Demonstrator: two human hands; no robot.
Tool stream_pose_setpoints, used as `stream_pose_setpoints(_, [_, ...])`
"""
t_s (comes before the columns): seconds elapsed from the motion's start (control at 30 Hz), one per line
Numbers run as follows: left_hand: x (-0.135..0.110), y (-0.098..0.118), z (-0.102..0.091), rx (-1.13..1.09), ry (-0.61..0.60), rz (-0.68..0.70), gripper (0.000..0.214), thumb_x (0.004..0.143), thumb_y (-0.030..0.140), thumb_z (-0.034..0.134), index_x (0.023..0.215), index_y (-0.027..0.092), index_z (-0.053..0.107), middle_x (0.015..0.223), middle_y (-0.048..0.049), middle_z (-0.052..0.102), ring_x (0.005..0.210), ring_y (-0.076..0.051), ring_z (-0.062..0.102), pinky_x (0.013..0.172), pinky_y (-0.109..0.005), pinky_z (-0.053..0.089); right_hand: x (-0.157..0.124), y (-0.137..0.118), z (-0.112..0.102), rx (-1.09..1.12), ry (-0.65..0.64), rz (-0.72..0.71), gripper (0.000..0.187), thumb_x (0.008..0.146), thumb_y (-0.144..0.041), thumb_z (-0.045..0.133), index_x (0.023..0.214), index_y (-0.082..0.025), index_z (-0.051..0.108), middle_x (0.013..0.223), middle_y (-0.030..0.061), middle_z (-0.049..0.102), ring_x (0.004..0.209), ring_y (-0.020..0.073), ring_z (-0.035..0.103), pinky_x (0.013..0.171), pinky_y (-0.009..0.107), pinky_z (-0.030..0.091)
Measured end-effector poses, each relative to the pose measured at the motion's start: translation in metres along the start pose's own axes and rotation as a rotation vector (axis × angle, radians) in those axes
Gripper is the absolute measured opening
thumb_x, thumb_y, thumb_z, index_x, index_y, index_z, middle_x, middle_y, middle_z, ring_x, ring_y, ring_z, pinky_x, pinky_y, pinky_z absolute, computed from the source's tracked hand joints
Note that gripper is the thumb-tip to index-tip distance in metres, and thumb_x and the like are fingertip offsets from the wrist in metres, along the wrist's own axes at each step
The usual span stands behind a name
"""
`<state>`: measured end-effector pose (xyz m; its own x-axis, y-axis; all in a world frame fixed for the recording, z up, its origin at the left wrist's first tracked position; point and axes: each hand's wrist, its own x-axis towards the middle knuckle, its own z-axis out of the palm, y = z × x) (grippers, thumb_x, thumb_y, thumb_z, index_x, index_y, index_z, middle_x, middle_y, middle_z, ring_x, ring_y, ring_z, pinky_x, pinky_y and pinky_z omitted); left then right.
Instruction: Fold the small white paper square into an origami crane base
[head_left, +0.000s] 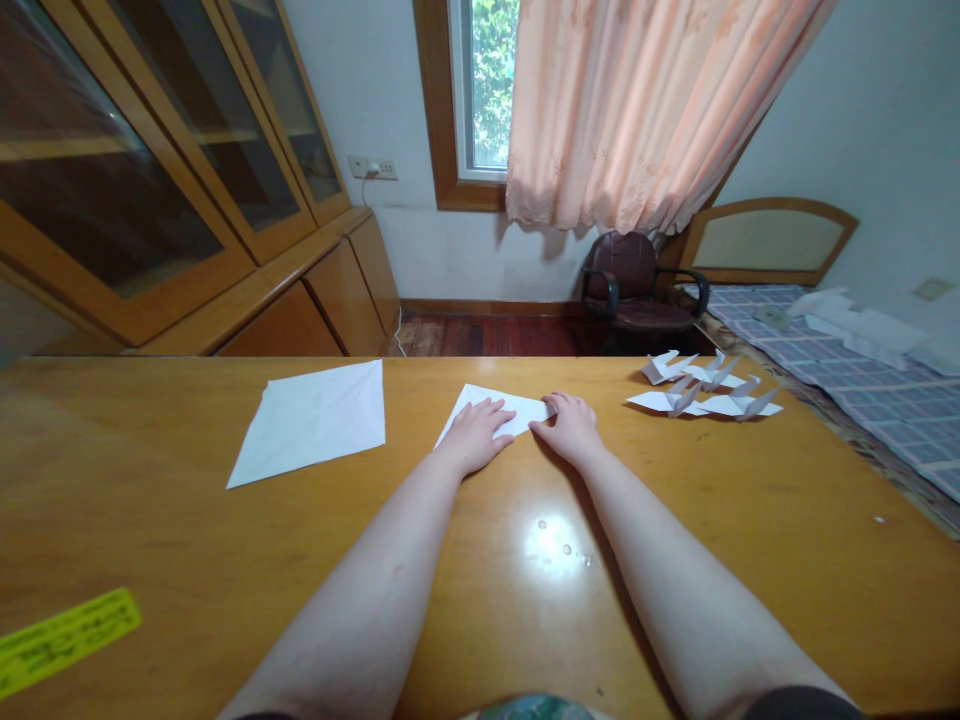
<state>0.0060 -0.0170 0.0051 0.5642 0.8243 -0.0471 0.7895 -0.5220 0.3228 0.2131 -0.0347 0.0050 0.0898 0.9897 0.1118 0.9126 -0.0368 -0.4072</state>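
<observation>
White, pointed paper (pixel 526 411) beneath fingers (pixel 484 415) on glossy tabletop (pixel 480 570)

lane of tabletop (pixel 410 400) ran, left of centre, between flat sheet (pixel 311 425) and folded paper (pixel 529 410). second gap, right of centre, separated right hand (pixel 573 430) from paper cranes (pixel 709 378). forearms (pixel 382 570) barred low crossing, lower centre.

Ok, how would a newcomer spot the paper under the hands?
Find the table, then the middle of its far half. The paper lies there under the left hand, its narrow end at the right hand. Unlike the wider sheet left of it and the cranes right of it, it has hands on it.
</observation>
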Motion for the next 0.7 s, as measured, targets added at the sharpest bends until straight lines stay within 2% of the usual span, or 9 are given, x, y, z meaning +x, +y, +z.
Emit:
stream_pose_setpoints(0.27, [0.000,0.000,0.000,-0.003,0.002,-0.003,0.049,0.093,0.047,0.044,0.139,0.030,0.048,0.156,-0.0024,0.033,0.144,-0.026,0.028,0.119,-0.048,0.018,0.007,0.010,-0.002,0.017,0.014,0.098,0.044,0.076,-0.041,0.065,0.114,-0.020,0.064,0.122,0.0092,0.064,0.118,0.0285,0.052,0.101,0.042,0.036])
stream_pose_setpoints(0.7, [0.000,0.002,-0.003,-0.009,-0.006,-0.004,0.051,0.092,0.047,0.045,0.140,0.030,0.048,0.156,-0.0028,0.034,0.144,-0.026,0.028,0.119,-0.048,0.018,0.014,0.025,-0.006,0.068,0.041,0.211,0.046,0.074,-0.032,0.064,0.118,-0.019,0.062,0.123,0.0091,0.065,0.119,0.0276,0.055,0.101,0.040,0.039])
